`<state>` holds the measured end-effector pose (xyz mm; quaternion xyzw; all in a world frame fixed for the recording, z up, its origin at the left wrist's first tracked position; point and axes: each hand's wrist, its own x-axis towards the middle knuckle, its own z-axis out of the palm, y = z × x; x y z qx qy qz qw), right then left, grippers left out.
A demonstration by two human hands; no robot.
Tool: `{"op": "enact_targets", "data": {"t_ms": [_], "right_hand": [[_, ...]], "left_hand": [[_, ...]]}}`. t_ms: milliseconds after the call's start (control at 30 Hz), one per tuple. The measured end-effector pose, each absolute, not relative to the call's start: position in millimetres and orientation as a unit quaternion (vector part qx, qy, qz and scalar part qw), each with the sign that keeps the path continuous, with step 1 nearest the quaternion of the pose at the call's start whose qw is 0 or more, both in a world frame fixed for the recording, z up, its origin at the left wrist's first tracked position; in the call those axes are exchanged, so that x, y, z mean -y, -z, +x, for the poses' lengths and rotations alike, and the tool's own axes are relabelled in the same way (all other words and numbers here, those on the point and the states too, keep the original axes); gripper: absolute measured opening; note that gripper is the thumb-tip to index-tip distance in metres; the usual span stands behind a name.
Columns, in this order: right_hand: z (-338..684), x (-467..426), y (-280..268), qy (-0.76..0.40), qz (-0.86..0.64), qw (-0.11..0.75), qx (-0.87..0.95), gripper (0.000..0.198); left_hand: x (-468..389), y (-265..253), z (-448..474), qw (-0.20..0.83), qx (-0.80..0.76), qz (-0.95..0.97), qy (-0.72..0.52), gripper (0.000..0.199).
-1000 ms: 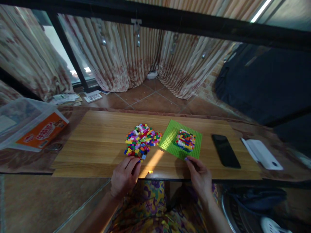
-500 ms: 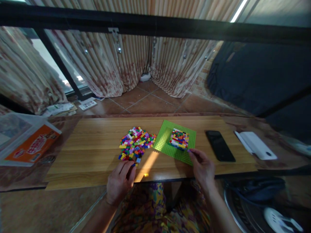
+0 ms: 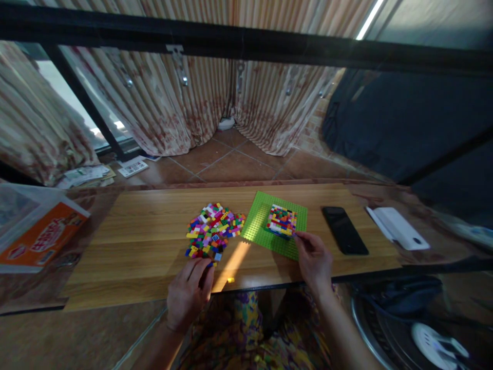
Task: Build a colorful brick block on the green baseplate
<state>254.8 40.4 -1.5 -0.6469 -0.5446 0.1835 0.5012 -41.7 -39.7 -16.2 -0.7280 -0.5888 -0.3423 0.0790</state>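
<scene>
A square stack of multicoloured toy bricks [image 3: 282,220] stands on a green baseplate [image 3: 252,226]. At the stack's near right corner, my right hand [image 3: 315,257] has its fingertips pinched on a small purple brick, now mostly hidden. My left hand [image 3: 189,288] rests at the table's front edge, fingers curled, with a small blue brick [image 3: 210,264] at its fingertips and a bit of yellow beside it. Just beyond that hand spreads a pile of loose toy bricks [image 3: 213,231]. One yellow brick [image 3: 230,280] lies alone near the front edge.
On the wooden table [image 3: 127,231], a black phone [image 3: 344,230] lies right of the baseplate. Farther right is a white flat object [image 3: 398,227]. A clear plastic box with an orange label [image 3: 46,236] stands left. A dark bar [image 3: 246,43] crosses above the far side.
My right hand's fingertips have closed in on the stack's near right corner, covering most of the purple brick. My left hand stays by the pile. The whole view has shifted slightly.
</scene>
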Motion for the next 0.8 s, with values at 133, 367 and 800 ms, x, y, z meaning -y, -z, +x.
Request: {"op": "enact_targets", "data": {"t_ms": [133,367,800], "right_hand": [[255,-40,2,-0.165,-0.649,0.483,0.565,0.028],[257,-38,0,-0.13,-0.661,0.457,0.58,0.03],[188,-5,-2,-0.292,-0.584,0.412,0.636,0.022]], "left_hand": [[40,16,-41,0.076,0.59,-0.727,0.343,0.016],[40,15,-41,0.071,0.587,-0.728,0.348,0.016],[41,17,-40,0.061,0.597,-0.721,0.345,0.015]]}}
